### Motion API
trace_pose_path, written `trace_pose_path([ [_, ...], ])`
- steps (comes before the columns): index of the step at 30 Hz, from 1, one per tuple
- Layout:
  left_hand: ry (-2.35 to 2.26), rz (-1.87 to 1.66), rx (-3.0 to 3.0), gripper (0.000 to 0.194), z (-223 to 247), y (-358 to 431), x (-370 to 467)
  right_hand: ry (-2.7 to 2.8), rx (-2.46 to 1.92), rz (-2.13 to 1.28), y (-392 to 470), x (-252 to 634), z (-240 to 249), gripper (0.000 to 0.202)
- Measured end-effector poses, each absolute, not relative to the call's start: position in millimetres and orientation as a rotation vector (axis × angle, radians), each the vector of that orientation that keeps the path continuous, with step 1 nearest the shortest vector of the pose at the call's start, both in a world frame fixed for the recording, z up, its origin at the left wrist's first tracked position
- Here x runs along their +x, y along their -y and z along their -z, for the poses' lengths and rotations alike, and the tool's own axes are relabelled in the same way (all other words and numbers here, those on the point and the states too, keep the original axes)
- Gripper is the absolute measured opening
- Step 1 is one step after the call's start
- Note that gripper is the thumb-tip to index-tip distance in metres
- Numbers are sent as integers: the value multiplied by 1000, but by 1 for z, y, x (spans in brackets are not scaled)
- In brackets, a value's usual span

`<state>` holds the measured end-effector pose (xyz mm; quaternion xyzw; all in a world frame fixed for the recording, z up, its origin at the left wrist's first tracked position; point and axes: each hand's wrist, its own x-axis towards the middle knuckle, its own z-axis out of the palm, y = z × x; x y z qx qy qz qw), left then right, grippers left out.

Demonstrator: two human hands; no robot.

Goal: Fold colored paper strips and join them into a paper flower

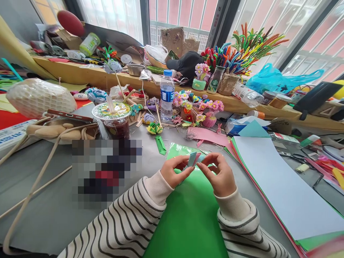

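Observation:
Over a glossy green sheet (185, 218), my two hands meet around a small piece of folded paper (192, 159), light blue with a pink part. My left hand (176, 171) pinches its left side between thumb and fingers. From the other side, the thumb and fingertips of my right hand (219, 173) close on the paper's right part. My fingers cover much of the paper, so its full shape is hidden. Just beyond my hands lies a green folded paper strip (160, 144), near a yellow-green paper flower (154, 128).
A lidded drink cup (115, 120) and a water bottle (167, 95) stand behind. Stacked coloured paper (285, 182) lies at right, with scissors (291, 156) beyond it. Pipe cleaners (255, 46) fill a basket on the ledge. A bag (64, 130) with a cord sits at left.

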<state>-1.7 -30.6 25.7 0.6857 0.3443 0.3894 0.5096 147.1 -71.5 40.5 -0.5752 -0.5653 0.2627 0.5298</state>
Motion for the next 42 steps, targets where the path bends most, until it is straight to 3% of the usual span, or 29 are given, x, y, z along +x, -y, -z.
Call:
trace_pose_path([
  [26, -641, -915, 1164, 38, -27, 26, 2, 1075, -1169, -974, 62, 140, -36, 23],
  [42, -648, -969, 1201, 42, -26, 29, 1, 1533, -1322, -508, 60, 149, -41, 11],
])
